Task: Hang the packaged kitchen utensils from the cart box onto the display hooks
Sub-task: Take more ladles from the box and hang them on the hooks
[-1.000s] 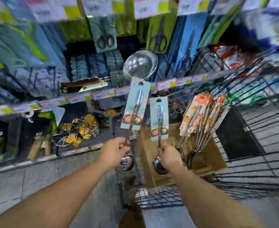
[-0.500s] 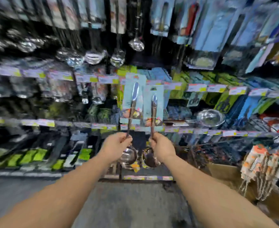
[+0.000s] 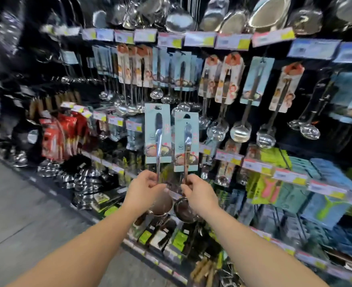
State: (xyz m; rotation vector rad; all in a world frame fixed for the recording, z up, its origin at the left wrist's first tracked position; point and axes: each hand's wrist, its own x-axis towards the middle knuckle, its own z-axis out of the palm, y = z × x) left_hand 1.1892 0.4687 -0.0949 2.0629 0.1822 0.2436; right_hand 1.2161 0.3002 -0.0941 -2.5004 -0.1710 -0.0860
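Observation:
My left hand point(image 3: 145, 188) grips the steel handle of a packaged ladle point(image 3: 158, 133) with a pale teal backing card, held upright, bowl down. My right hand point(image 3: 199, 192) holds a second packaged ladle point(image 3: 186, 141) of the same kind right beside it, its bowl point(image 3: 183, 210) hanging below my fist. Both cards stand in front of the display wall, below a row of hanging ladles point(image 3: 182, 73) on hooks with matching teal cards. The cart box is out of view.
Shelving full of hanging steel utensils fills the view, with price-tag rails point(image 3: 200, 39) across it. Orange-carded ladles point(image 3: 228, 79) hang right of the teal ones. Red packets point(image 3: 61, 135) hang at left. Grey floor point(image 3: 15, 204) lies at lower left.
My view has swung up and left from the cart box to the display wall. Both hands have carried the two ladles up with it, now side by side before the hanging ladles.

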